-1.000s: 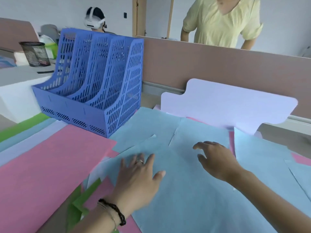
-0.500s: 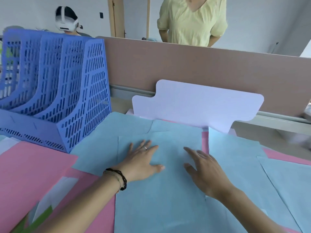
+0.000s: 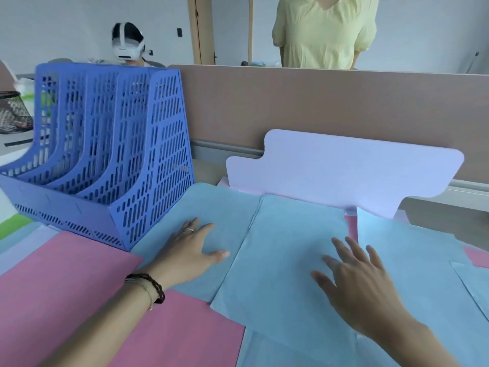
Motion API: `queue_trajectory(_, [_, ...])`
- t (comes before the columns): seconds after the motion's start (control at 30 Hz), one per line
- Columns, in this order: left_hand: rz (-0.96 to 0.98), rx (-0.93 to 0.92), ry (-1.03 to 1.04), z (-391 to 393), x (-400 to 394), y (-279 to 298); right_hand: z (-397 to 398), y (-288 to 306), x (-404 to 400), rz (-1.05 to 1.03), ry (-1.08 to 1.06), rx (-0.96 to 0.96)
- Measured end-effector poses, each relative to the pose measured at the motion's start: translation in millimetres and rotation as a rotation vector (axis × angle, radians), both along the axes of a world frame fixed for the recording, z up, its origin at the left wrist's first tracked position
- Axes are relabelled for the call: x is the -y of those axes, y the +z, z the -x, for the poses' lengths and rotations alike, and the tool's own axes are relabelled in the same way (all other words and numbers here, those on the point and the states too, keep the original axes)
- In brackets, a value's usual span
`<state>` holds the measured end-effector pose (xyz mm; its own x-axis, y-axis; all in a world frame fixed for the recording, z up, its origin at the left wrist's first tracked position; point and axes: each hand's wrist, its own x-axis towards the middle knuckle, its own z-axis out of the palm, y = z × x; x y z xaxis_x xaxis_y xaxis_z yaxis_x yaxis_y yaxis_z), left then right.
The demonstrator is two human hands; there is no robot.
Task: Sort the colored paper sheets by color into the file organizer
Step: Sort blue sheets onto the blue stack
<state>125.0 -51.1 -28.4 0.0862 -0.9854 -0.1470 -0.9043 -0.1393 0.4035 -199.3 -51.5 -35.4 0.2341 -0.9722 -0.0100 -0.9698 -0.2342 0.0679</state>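
Two hands flat on the blue sheets (image 3: pixel 291 260) in the head view: left hand (image 3: pixel 190 250) on the left sheet, right hand (image 3: pixel 362 282) on the middle one, fingers spread and straight, gripping nothing. Pink sheets (image 3: pixel 66 300) lie near left. File organizer (image 3: pixel 105 154) stands far left, slots look mostly empty. Looks like gathering blues; next needs squaring the stack, pinching an edge, lifting toward a slot.

Left hand (image 3: pixel 191 250), right hand (image 3: pixel 354 282) flat on blue sheets (image 3: pixel 288 234) (fingers spread); file organizer (image 3: pixel 105 160) left.
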Motion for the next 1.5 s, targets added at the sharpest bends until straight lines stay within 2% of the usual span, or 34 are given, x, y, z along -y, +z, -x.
queue_trajectory(0.17, [-0.068,-0.059,-0.121,-5.7,-4.4,0.6,3.0,14.3,-0.1,-0.026,-0.046,-0.02])
queue_trajectory(0.3, [-0.083,-0.08,-0.125,-9.8,-4.8,-7.9,0.4,13.5,-0.7,-0.032,-0.019,0.059])
queue_trajectory(0.43, [0.045,-0.143,-0.077,-16.4,-3.1,-12.5,-1.5,6.6,-1.4,-0.131,0.044,0.108])
queue_trajectory(0.6, [0.214,-0.095,0.004,-20.3,-1.6,-8.4,7.7,11.2,1.2,-0.145,0.076,0.154])
queue_trajectory(0.8, [0.526,-0.183,0.195,-17.4,-2.1,38.9,3.8,4.0,3.3,-0.145,0.103,0.186])
queue_trajectory(0.93, [0.609,-0.283,0.138,3.5,-16.2,69.7,1.8,1.5,3.1,-0.155,0.114,0.193])
queue_trajectory(1.0, [0.599,-0.284,0.019,28.2,-23.4,74.4,0.6,3.2,3.0,-0.132,0.101,0.257])
queue_trajectory(1.1, [0.512,-0.03,-0.091,69.5,-23.9,59.0,0.4,8.8,3.7,0.063,0.035,0.46])
queue_trajectory(1.2, [0.227,0.203,-0.084,91.5,-22.7,23.4,-0.1,12.1,1.8,0.123,0.046,0.468])
queue_trajectory(1.3, [0.006,0.164,-0.048,88.8,-26.6,3.7,2.8,10.9,-0.1,0.028,0.083,0.408])
queue_trajectory(1.37, [0.054,0.054,0.005,79.4,-26.8,0.4,4.0,11.1,0.6,-0.032,0.128,0.357])
queue_trajectory(1.5, [0.222,0.006,0.107,61.2,-20.0,0.3,3.0,12.9,-0.2,-0.098,0.173,0.278])
